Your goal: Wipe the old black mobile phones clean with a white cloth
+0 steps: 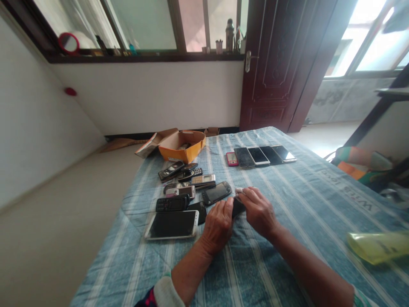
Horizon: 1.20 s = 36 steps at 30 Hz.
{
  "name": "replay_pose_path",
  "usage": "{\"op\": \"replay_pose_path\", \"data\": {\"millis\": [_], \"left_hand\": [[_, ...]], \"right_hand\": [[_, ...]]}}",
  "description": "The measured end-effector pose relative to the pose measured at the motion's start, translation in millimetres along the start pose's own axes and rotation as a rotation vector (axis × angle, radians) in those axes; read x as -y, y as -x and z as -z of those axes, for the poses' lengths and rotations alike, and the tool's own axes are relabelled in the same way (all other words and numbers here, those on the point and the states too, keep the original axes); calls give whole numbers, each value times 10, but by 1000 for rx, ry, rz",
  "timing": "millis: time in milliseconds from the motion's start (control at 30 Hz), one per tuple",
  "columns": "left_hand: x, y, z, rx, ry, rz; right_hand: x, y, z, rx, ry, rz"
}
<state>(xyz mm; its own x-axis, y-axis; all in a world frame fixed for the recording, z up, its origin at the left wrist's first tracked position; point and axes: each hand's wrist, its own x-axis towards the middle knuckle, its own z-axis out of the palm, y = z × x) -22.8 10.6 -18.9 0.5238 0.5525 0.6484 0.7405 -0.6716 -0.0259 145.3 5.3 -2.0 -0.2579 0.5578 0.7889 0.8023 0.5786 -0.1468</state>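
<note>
Head view: our left hand [219,224] and right hand [258,211] gripped one dark phone [238,207], fingers curled around it, midway across the tabletop [303,200].

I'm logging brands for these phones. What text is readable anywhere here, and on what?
None reads clearly.
Tablecloth: pale lettering, upside down, too blurred.
Orange box: print too small.
Keypad phones, and the dark phone held by left hand and right hand: nothing legible.

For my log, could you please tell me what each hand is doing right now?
Left hand: closed on the left end of a dark phone.
Right hand: closed on the same phone's right end.
</note>
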Motion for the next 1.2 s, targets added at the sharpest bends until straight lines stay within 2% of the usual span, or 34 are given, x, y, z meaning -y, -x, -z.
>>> {"op": "replay_pose_path", "data": {"millis": [200,300,533,767,1033,1200], "left_hand": [[-7,8,17,38,-10,10],[-20,6,24,43,-23,9],[-36,-5,22,19,-32,16],[-43,-8,10,8,-30,5],[-45,-15,-37,-23,-29,-11],[-49,-33,-25,5,-15,-17]], "right_hand": [[-208,3,54,-15,91,-88],[-172,22,46,-30,56,-74],[-14,87,-31,-30,-34,56],[-239,43,33,-58,86,-35],[-49,100,-47,-41,-41,78],[-212,75,12,-91,46,-6]]}}
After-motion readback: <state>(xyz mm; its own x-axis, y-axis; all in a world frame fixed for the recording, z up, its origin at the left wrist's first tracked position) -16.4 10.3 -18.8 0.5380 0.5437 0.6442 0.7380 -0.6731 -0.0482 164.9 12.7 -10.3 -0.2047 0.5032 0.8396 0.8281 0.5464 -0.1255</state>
